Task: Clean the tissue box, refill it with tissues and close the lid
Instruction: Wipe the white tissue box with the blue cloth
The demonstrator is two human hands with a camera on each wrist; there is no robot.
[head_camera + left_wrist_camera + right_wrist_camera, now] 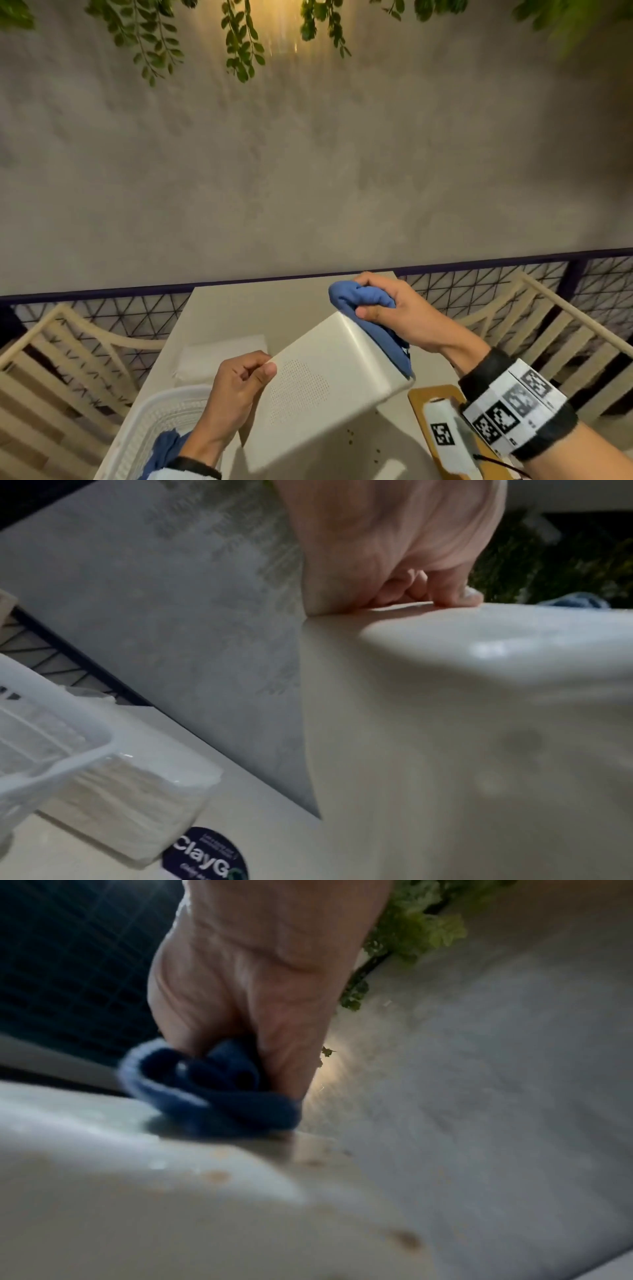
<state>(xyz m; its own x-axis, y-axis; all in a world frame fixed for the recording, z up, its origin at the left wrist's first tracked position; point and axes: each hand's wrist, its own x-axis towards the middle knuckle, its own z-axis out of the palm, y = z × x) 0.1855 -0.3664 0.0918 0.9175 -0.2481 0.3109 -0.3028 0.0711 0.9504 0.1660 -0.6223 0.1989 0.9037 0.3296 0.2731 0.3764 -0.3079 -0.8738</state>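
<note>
I am holding the tissue box [329, 380] tilted above the surface [260, 308], my left hand [236, 387] pinching its near-left edge while my right hand [400, 315] is clamped round a bunched blue cloth [363, 301], pressing it against the box's upper right side. The right wrist view is showing brownish spots on the box [212, 1175] below the cloth [212, 1093], so I judge the cleaning is unfinished. To do it well, I am planning firm strokes over each spot, with the left hand's fingers [452, 596] bracing the rim so the box does not twist, and turning the box to reach every face. The stack of tissues [219, 356] is waiting on the surface beyond my left hand, beside a white basket [150, 421]; what looks like the wooden lid [428, 397] is lying near my right wrist.
</note>
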